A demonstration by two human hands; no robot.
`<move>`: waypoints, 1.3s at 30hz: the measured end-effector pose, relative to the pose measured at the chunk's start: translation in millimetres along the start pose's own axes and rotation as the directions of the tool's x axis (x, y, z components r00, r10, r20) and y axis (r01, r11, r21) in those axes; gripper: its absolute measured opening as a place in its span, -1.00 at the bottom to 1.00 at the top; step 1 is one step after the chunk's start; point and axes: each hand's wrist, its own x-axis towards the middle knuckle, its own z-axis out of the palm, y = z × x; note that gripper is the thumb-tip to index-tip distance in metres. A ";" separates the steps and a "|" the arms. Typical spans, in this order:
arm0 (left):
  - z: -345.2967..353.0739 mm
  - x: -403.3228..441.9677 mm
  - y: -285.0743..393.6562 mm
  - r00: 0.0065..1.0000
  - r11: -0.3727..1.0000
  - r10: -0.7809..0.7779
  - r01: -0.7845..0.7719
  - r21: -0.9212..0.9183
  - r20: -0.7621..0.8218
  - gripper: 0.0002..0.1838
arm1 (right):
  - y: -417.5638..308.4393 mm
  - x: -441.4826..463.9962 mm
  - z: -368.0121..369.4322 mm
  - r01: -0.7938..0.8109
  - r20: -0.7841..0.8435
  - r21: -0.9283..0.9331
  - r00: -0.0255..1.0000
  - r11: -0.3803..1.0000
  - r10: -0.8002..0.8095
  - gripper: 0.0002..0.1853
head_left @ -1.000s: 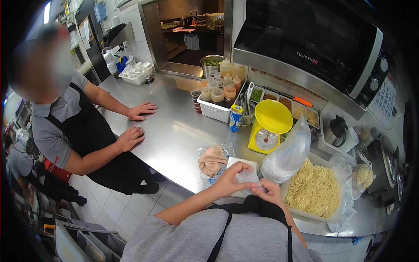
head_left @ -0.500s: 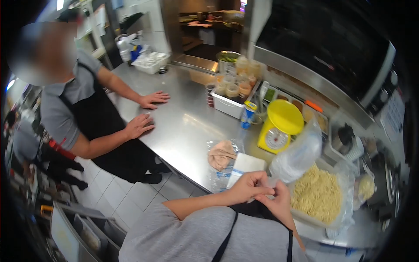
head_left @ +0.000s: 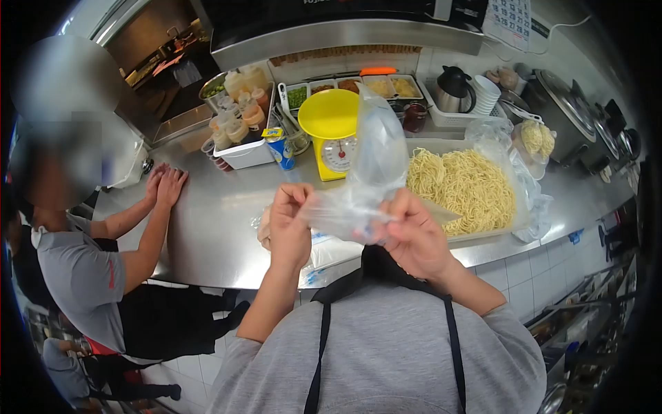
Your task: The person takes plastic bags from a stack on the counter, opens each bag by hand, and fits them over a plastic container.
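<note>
A small clear plastic bag (head_left: pixel 341 215) is stretched between my hands, slightly blurred by motion. My left hand (head_left: pixel 291 217) pinches its left edge with curled fingers, while my right hand (head_left: pixel 417 234) grips the other side between thumb and fingers. Just behind them bulges a larger translucent plastic bag (head_left: pixel 379 141), beside the yellow kitchen scale (head_left: pixel 331 117). To the right, a tray (head_left: pixel 476 234) lined with plastic holds a heap of yellow noodles (head_left: pixel 469 190). Partly hidden below my left hand lie a beige cloth (head_left: pixel 265 231) and a white flat packet (head_left: pixel 334 252).
At left a co-worker stands with hands (head_left: pixel 167 185) together on the steel counter (head_left: pixel 207 234). A white bin of sauce bottles (head_left: pixel 241 157), a blue-yellow can (head_left: pixel 279 148), topping containers (head_left: pixel 348 86), a black jug (head_left: pixel 453 90) and a bag of noodles (head_left: pixel 536 138) line the back.
The view has swung right. My hands, close together before, have moved apart with the small plastic bag spread between them. The co-worker's hands, apart on the counter before, are now together.
</note>
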 end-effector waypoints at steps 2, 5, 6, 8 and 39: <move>16.3 8.1 17.5 0.999 0.982 0.012 -0.002 -0.189 0.048 -0.83 | -13.8 3.2 11.7 0.107 -0.002 0.171 0.994 0.979 -0.108 -0.90; 37.1 16.5 33.7 0.992 0.959 -0.039 0.072 -0.274 0.123 -0.84 | -25.1 5.5 14.0 0.202 0.169 0.199 0.957 0.959 -0.237 -0.86; 39.0 19.6 32.9 0.978 0.937 -0.059 0.124 -0.328 0.201 -0.85 | -30.0 6.5 9.7 0.209 0.171 0.195 0.955 0.958 -0.243 -0.86; 45.9 19.1 39.3 0.962 0.890 -0.065 0.176 -0.420 0.264 -0.86 | -42.9 4.6 -3.7 0.057 0.464 0.181 0.875 0.982 -0.137 -0.83; 6.0 95.5 -38.1 0.767 0.471 -0.144 -0.502 0.725 0.625 -0.38 | -42.3 63.3 -124.7 -0.017 -0.018 -0.951 1.000 0.309 0.001 -0.35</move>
